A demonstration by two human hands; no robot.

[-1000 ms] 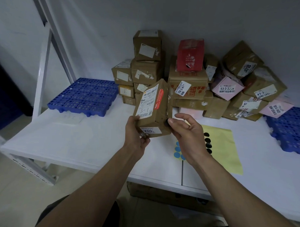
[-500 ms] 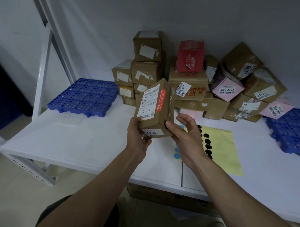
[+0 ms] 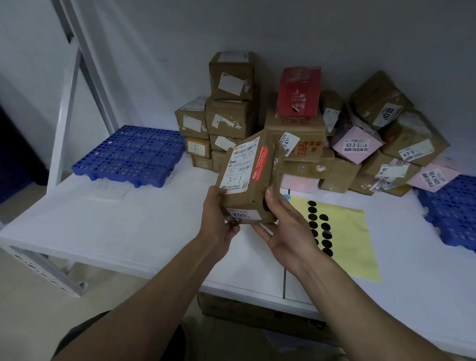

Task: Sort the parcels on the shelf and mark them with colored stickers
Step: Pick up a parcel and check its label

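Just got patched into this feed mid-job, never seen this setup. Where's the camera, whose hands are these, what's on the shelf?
No machine here: a person works bare-handed, and the single picture comes from a camera worn on their head, looking forward and down. The left hand and right hand together hold a brown parcel with a white label above the white shelf. Behind it stands a pile of parcels, mostly brown, some pink, one red. A yellow sheet of black stickers lies to the right. A blue pallet sits at the left end, a second blue pallet at the right.
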